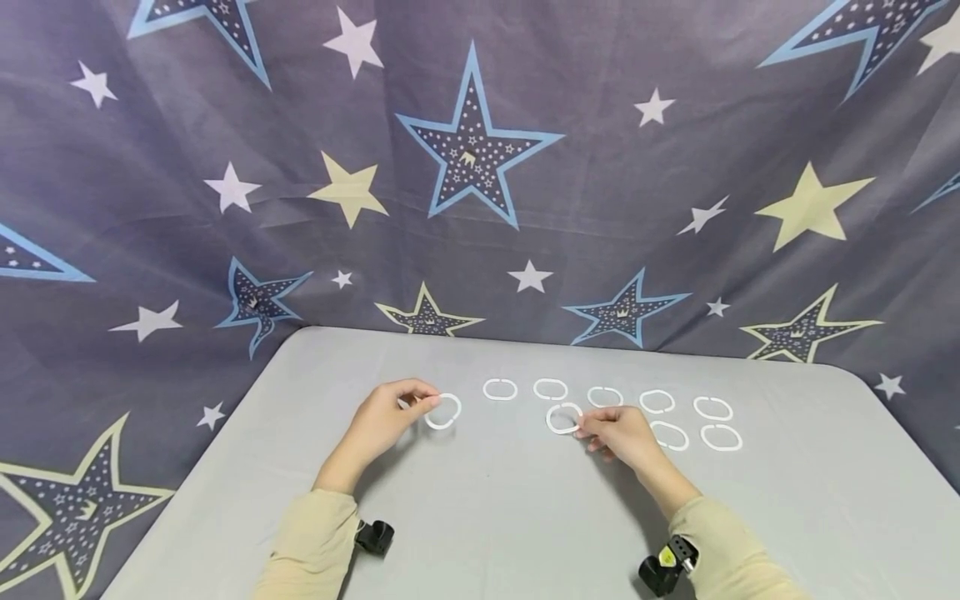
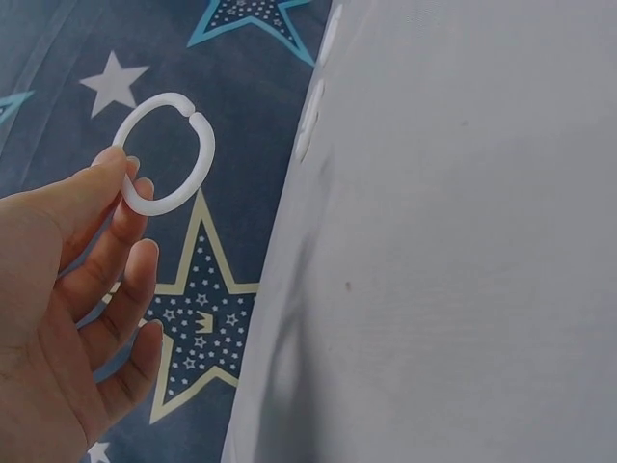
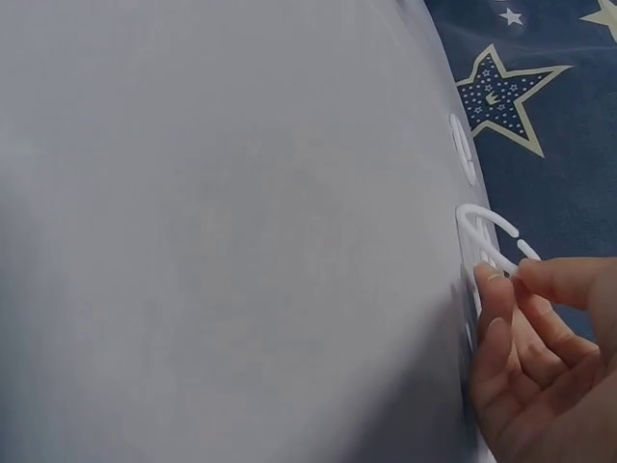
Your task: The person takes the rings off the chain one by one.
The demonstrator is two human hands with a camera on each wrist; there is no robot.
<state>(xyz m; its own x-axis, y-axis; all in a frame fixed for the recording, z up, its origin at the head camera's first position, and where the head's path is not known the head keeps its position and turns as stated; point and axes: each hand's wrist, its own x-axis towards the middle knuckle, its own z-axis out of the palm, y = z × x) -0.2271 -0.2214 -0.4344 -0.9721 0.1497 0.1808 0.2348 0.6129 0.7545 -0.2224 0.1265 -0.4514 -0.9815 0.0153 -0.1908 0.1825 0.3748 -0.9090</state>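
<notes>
My left hand pinches a white oval ring between thumb and index finger, above the table. In the left wrist view this ring shows a small split at its top, and the other fingers curl loosely below. To the right, my right hand pinches a second white split ring by its right side. The right wrist view shows that ring tilted, its gap near the thumb. The two held rings are apart from each other.
More white split rings lie on the grey table: a back row from a far-left ring to a far-right ring, and a front ring among those near my right hand. A star-patterned curtain hangs behind the table.
</notes>
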